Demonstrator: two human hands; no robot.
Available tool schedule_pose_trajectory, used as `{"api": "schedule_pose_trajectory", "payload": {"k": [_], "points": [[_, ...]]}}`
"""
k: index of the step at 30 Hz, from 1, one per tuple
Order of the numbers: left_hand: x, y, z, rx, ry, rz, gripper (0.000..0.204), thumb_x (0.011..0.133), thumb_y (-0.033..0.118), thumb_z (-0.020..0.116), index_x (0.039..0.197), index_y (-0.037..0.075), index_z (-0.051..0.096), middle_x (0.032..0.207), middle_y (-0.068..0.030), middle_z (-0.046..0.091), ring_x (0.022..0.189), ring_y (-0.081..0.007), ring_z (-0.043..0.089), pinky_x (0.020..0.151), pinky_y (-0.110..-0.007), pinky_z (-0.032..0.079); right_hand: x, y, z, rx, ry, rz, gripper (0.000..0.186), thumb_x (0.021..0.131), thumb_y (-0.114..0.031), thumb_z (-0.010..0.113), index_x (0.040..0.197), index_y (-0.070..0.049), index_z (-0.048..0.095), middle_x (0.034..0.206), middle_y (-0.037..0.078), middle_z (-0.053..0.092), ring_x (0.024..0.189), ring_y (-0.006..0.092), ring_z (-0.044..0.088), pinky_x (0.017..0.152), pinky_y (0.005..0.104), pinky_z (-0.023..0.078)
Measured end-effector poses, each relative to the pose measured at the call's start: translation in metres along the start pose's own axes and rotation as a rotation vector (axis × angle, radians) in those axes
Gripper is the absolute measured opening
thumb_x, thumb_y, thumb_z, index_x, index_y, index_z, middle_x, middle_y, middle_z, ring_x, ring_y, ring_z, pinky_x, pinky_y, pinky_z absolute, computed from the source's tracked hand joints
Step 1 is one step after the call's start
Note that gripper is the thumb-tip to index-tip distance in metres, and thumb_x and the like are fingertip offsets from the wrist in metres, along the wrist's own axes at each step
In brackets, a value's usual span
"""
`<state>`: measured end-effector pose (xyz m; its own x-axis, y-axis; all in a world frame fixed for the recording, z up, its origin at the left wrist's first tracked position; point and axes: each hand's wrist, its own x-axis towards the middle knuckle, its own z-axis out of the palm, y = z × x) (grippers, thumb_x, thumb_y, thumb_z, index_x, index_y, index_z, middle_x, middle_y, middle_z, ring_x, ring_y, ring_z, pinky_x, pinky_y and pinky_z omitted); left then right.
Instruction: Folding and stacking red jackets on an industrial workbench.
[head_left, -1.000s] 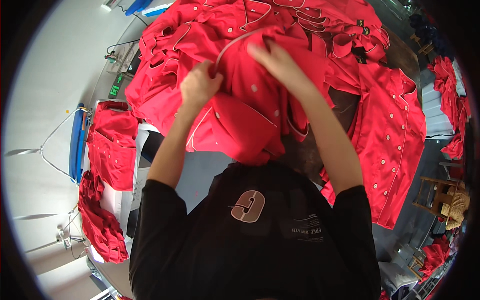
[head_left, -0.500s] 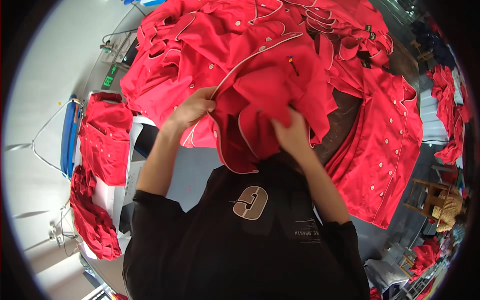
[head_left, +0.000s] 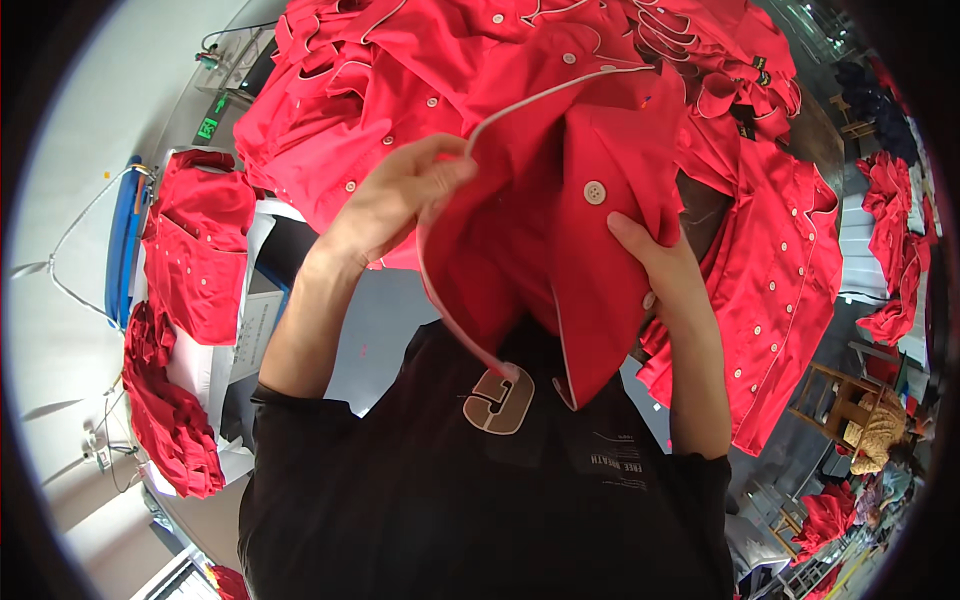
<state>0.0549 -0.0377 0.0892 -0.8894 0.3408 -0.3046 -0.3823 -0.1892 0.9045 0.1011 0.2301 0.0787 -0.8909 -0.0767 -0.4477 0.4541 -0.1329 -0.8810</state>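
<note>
A red jacket (head_left: 620, 130) with white piping and pale round buttons is lifted in front of my chest, its two front edges spread apart. My left hand (head_left: 405, 195) pinches one piped edge at the fingertips. On the other side, my right hand (head_left: 660, 265) grips the buttoned front, with the thumb lying on the outer face near a large button (head_left: 595, 192). Its other fingers are hidden behind the cloth. The lower piped corners hang close to my black shirt (head_left: 480, 500). Behind the jacket lies a heap of like red garments (head_left: 350, 110).
A red buttoned garment (head_left: 775, 290) drapes over the dark table's right edge. Folded red garments (head_left: 200, 245) and a crumpled red pile (head_left: 165, 400) sit at the left by the wall. A wooden chair (head_left: 835, 405) and a person in a yellowish top (head_left: 880, 435) are at the far right.
My right hand has moved right and now holds the buttoned front, opening the jacket wider. My left hand has risen slightly along the piped edge.
</note>
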Motion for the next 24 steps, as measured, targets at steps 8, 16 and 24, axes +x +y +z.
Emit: {"api": "schedule_pose_trajectory", "payload": {"k": [8, 16, 24], "points": [[0.008, -0.037, 0.016, 0.326, -0.13, -0.12, 0.035, 0.088, 0.026, 0.063, 0.107, 0.0, 0.051, 0.096, -0.0066, 0.058, 0.091, -0.0137, 0.057, 0.072, -0.028, 0.049, 0.009, 0.038, -0.029, 0.228, 0.199, -0.211, 0.031, 0.08, -0.004, 0.06, 0.11, -0.001, 0.057, 0.098, 0.007, 0.063, 0.086, 0.0153, 0.061, 0.078, 0.0277, 0.049], [0.003, -0.07, 0.018, 0.917, 0.083, 0.143, 0.022, 0.085, 0.006, 0.059, 0.104, -0.003, 0.056, 0.087, -0.0045, 0.06, 0.081, -0.01, 0.056, 0.074, -0.025, 0.045, -0.024, 0.039, -0.01, -0.035, 0.06, 0.076, 0.048, 0.077, -0.02, 0.073, 0.117, -0.006, 0.052, 0.095, 0.001, 0.065, 0.077, 0.0059, 0.059, 0.045, 0.0185, 0.04], [-0.022, -0.033, 0.039, 0.404, 0.061, 0.108, 0.02, 0.089, 0.006, 0.058, 0.106, -0.004, 0.06, 0.077, 0.0013, 0.059, 0.073, -0.0036, 0.051, 0.063, -0.019, 0.041, -0.04, 0.051, -0.017, -0.287, -0.082, -0.227, 0.034, 0.078, -0.012, 0.073, 0.106, 0.001, 0.059, 0.093, 0.004, 0.067, 0.081, 0.009, 0.061, 0.065, 0.022, 0.047]]}}
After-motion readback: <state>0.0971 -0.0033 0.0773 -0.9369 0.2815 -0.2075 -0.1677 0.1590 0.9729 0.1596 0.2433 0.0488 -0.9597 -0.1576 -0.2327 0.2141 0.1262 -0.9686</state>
